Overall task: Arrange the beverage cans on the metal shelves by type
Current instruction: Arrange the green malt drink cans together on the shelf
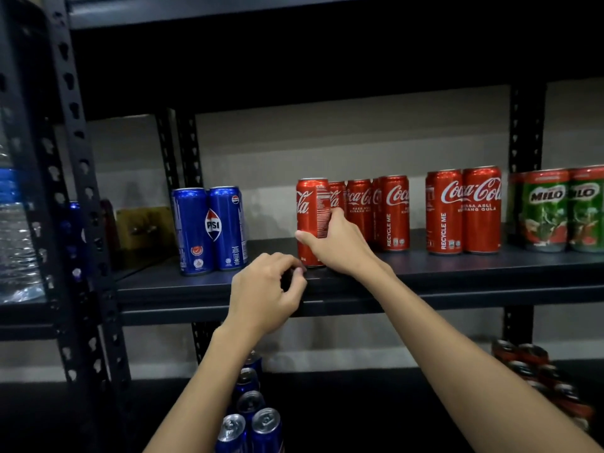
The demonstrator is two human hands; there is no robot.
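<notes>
Coca-Cola can (312,220), gripped by my right hand (340,246); left hand (266,291) loosely curled, empty. I'd slide it flush against its red neighbours (376,210).

The right hand (336,243) is gripping a red Coca-Cola can (312,220) standing upright on the metal shelf (457,273). At its 7 o'clock, the left hand (268,289) is hovering curled and empty at the shelf edge. 2 Pepsi cans (209,230) are standing at 9 o'clock, Milo cans (562,210) at 3 o'clock.
</notes>
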